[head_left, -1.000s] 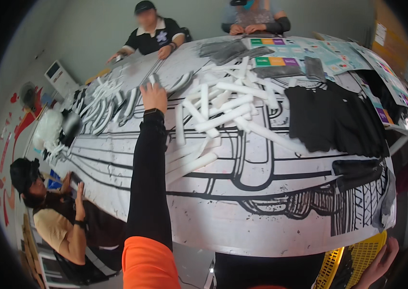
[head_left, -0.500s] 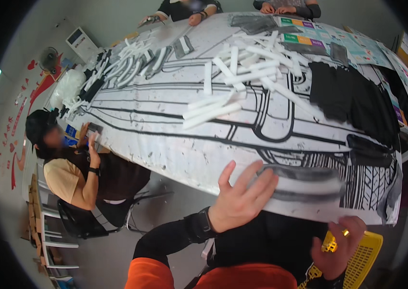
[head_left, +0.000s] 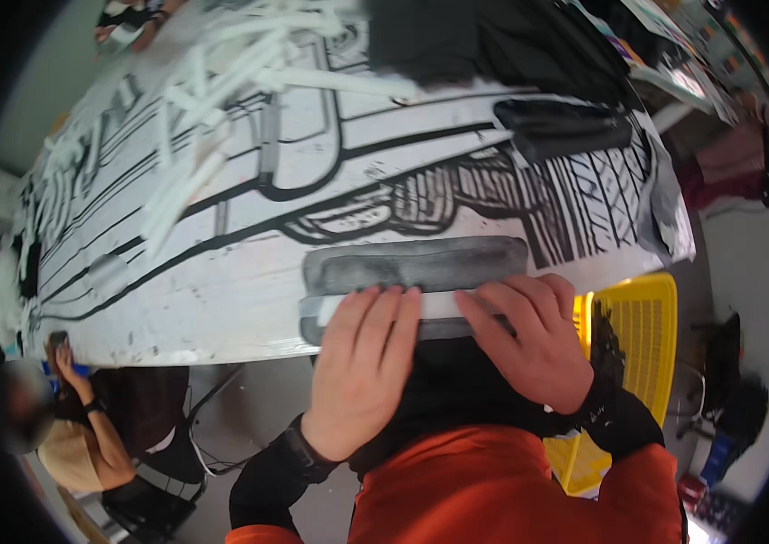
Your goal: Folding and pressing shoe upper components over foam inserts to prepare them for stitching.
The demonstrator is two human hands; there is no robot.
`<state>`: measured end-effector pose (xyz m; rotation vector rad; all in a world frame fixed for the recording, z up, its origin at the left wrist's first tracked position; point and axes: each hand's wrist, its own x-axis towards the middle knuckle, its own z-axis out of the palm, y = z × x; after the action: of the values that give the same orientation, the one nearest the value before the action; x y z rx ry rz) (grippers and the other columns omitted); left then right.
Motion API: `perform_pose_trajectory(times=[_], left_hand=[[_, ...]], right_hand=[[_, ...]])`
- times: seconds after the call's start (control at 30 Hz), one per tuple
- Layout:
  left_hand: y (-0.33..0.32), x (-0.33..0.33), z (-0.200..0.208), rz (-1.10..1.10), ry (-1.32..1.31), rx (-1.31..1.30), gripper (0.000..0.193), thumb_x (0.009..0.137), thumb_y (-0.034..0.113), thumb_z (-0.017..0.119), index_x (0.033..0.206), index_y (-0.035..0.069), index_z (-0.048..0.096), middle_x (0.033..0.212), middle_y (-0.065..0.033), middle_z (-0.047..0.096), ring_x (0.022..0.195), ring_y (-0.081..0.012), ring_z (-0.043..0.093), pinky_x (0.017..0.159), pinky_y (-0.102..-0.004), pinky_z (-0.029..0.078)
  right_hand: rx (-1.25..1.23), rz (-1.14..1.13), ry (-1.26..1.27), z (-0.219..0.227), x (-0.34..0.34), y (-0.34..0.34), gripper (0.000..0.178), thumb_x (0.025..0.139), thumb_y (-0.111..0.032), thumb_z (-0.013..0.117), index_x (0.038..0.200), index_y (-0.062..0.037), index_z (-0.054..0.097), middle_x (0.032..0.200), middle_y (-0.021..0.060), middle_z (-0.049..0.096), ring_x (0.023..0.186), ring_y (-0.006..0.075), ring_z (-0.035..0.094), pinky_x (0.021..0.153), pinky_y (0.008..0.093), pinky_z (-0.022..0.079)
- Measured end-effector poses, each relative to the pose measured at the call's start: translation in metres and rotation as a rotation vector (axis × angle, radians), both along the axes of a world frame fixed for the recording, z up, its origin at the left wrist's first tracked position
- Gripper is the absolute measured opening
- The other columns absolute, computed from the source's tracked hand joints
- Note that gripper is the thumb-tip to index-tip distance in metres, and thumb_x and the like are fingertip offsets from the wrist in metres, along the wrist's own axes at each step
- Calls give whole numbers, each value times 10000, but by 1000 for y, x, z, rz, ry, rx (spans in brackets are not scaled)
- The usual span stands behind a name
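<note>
A grey padded fabric piece (head_left: 416, 261) lies along the near edge of the table, with a white strip (head_left: 439, 308) lengthwise on its near half. My left hand (head_left: 359, 367) rests its outstretched fingertips on the left part of the strip. My right hand (head_left: 534, 340) lies over the strip's right end, fingers extended and slightly bent. Both hands touch the strip from the near side, and my right fingers hide its right end.
A black bundle (head_left: 566, 129) and black cloth (head_left: 425, 36) lie beyond on the printed table cover (head_left: 176, 317). Loose white strips (head_left: 221, 86) are heaped far left. A yellow basket (head_left: 643, 340) stands at my right. A co-worker (head_left: 85, 444) sits at left.
My view has swung right and down. My right hand has come from above the yellow basket onto the strip's right end. My left hand now presses fingertips on the strip.
</note>
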<state>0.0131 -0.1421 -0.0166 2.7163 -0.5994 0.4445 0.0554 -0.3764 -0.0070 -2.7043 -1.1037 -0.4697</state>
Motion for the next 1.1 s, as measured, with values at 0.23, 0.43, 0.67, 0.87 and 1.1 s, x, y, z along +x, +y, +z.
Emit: perform_pose_trajectory(times=[0.23, 0.43, 0.67, 0.87, 1.1], left_hand=[[0, -9, -3, -58, -111, -40, 512, 683, -12, 760, 1193, 29, 747, 1199, -116, 652, 1098, -330, 619, 951, -432, 532], [-4, -6, 18, 2, -11, -93, 493, 668, -24, 741, 1159, 29, 741, 1122, -87, 686, 1030, -306, 641, 903, -428, 501], [-3, 11, 44, 102, 202, -161, 481, 711, -42, 783, 1168, 40, 655, 1007, -60, 730, 927, -280, 662, 922, -424, 430], [0, 17, 54, 87, 257, -119, 526, 730, 25, 801, 1228, 31, 629, 981, -47, 720, 929, -241, 678, 889, -422, 416], [-1, 13, 44, 90, 238, -161, 484, 740, 36, 816, 1183, 42, 622, 978, -42, 712, 923, -244, 682, 882, -418, 407]], right_hand=[[54, 52, -74, 2, -6, -20, 380, 793, -161, 695, 1161, -87, 752, 1132, -2, 628, 1051, 188, 604, 934, 376, 449], [176, 31, 69, 7, -5, -21, 354, 752, -128, 756, 1105, -96, 754, 1026, 3, 651, 935, 193, 623, 868, 380, 453], [334, -105, 184, 13, 2, -12, 310, 706, -145, 860, 980, -115, 718, 938, 9, 656, 873, 233, 637, 830, 392, 452], [323, -104, 217, 18, 8, -11, 328, 691, -151, 875, 975, -111, 716, 946, 12, 660, 870, 240, 641, 828, 395, 452], [318, -110, 237, 17, 8, -12, 292, 701, -165, 878, 936, -108, 715, 923, 18, 657, 844, 248, 635, 808, 397, 448]])
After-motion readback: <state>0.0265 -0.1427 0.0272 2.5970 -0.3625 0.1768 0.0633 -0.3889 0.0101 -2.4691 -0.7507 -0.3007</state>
